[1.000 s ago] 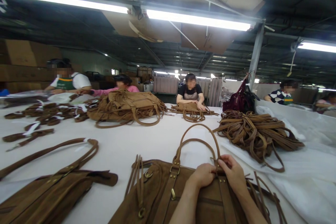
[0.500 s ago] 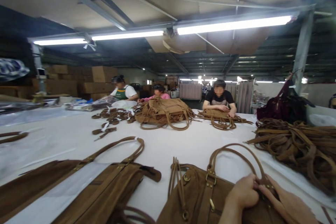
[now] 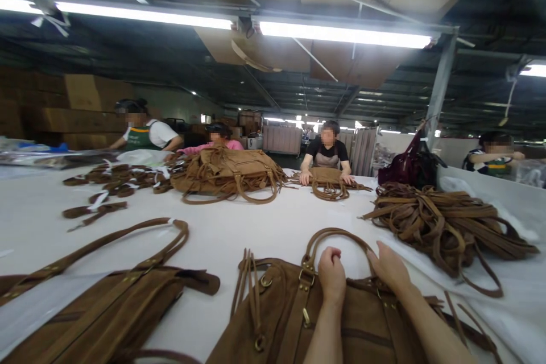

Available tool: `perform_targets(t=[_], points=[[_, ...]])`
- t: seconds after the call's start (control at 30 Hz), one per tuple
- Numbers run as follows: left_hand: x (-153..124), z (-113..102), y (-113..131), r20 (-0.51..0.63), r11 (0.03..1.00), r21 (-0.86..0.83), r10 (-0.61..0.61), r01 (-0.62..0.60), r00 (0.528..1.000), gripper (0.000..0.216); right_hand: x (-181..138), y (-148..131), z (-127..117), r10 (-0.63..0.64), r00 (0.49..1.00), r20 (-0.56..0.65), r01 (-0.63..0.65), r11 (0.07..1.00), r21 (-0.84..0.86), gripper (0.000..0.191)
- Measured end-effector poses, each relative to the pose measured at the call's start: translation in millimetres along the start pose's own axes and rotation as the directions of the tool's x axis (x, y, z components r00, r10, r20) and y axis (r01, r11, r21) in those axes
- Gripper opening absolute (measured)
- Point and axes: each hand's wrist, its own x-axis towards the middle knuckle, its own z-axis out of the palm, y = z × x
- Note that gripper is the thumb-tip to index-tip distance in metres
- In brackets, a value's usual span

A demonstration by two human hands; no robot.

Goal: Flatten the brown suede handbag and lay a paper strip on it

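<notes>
A brown suede handbag (image 3: 281, 318) with brass rings lies on the white table (image 3: 239, 233) right in front of me. My left hand (image 3: 331, 276) is curled shut at the bag's top edge, just inside its looped handle (image 3: 336, 233). My right hand (image 3: 390, 268) rests on the bag's top edge beside the handle's right end, fingers bent over it; what they grip is hidden.
Another brown bag (image 3: 106, 307) with long handles lies at the lower left. A heap of brown straps (image 3: 443, 222) sits at the right. Further back lie a fringed bag (image 3: 228, 173) and loose strap pieces (image 3: 106, 185). Several people sit along the far edge.
The view swung left and back to the right. My two hands, which were pinched together at the handle's base, have come apart along the bag's top edge.
</notes>
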Motion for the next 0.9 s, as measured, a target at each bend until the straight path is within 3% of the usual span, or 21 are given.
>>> perform_targets(t=[0.13,0.27,0.43,0.57,0.67,0.77,0.83,0.9], points=[[2.0,2.8,-9.2,-0.058,0.998,-0.043,-0.042,0.04,0.997,0.028,15.3,2.0,15.4,0.086,0.994,0.067,-0.087,0.996,0.021,0.042],[-0.2,3.1,-6.8,-0.113,0.997,-0.048,-0.066,0.06,0.991,0.032,25.0,1.1,8.8,0.077,0.989,0.128,-0.093,0.987,0.127,0.017],[1.8,-16.6,19.2,-0.252,1.0,-0.009,0.006,-0.008,0.968,0.047,30.5,-16.2,-43.4,-0.091,0.982,0.168,0.022,0.927,0.375,0.008],[11.4,-49.4,58.5,-0.283,0.978,0.156,0.18,-0.14,0.942,0.069,14.2,-46.9,-94.0,-0.234,0.959,0.158,0.121,0.846,0.519,0.012],[18.4,-75.6,86.8,-0.188,0.901,0.365,0.319,-0.236,0.929,0.083,-8.6,-70.5,-124.8,-0.381,0.893,0.241,0.169,0.778,0.605,0.014],[24.6,-91.1,100.3,0.079,0.848,0.356,0.392,-0.393,0.917,0.067,-24.9,-85.1,-148.9,-0.456,0.83,0.32,0.192,0.773,0.605,0.012],[28.8,-92.8,100.9,0.24,0.843,0.27,0.41,-0.466,0.88,0.049,-25.1,-89.0,-161.3,-0.424,0.843,0.332,0.182,0.805,0.565,0.013],[33.0,-89.6,99.1,0.31,0.849,0.196,0.421,-0.491,0.852,0.039,-16.1,-87.3,-171.5,-0.357,0.879,0.315,0.149,0.834,0.531,0.016]])
